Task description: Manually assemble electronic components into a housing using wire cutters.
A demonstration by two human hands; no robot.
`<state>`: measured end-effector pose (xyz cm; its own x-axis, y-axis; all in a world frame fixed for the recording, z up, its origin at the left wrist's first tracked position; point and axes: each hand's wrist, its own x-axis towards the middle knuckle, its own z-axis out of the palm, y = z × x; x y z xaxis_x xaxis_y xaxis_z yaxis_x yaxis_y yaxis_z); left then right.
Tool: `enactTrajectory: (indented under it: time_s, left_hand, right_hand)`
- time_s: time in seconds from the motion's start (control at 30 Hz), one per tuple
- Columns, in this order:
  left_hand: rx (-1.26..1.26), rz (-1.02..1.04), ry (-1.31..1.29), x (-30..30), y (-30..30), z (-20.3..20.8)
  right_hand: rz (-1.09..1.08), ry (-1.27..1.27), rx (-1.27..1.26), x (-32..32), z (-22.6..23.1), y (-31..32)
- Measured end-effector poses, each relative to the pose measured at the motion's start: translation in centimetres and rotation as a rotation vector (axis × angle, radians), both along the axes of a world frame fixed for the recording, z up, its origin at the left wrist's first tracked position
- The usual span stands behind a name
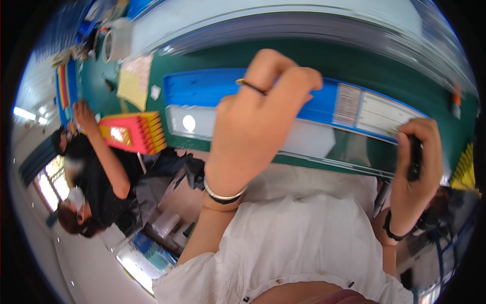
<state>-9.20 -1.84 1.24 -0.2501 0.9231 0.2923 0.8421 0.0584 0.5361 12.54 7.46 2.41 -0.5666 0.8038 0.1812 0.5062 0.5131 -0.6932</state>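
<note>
A long, flat blue case (202, 86) lies across the green table. A clear plastic panel (190, 123) runs along its near side. My left hand (253, 116) reaches over the middle of the case, its fingers curled down toward the blue surface. Whatever the fingertips may hold is hidden. Near the case's right end, my right hand (422, 157) is closed around a short black object (415, 158), whose kind I cannot make out. A white printed label (379, 114) and a grey printed label (347, 104) lie on the blue surface beside it.
Red and yellow boxes (136, 133) are stacked at the left, near a co-worker's arm (104, 147). Yellow and pink papers (134, 81) and a white container (117, 40) lie beyond. A large clear-edged case (273, 23) fills the far side. An orange-capped bottle (456, 101) stands far right.
</note>
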Motion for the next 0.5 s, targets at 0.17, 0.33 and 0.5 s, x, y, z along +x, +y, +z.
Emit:
enactTrajectory:
  time_s: [0.17, 0.33, 0.5]
  left_hand:
    - [0.058, -0.078, -0.164, 2.2, 1.5, -0.1]
    - [0.121, -0.105, -0.310, 4.6, 3.0, -0.5]
    - [0.000, -0.029, -0.441, 6.9, 3.0, -0.7]
  right_hand:
    - [-0.050, -0.045, 0.022, 0.9, -0.5, 1.0]
    - [-0.135, -0.063, 0.035, 2.9, 0.3, 2.2]
    - [-0.136, -0.025, 0.132, 3.7, -0.6, 3.3]
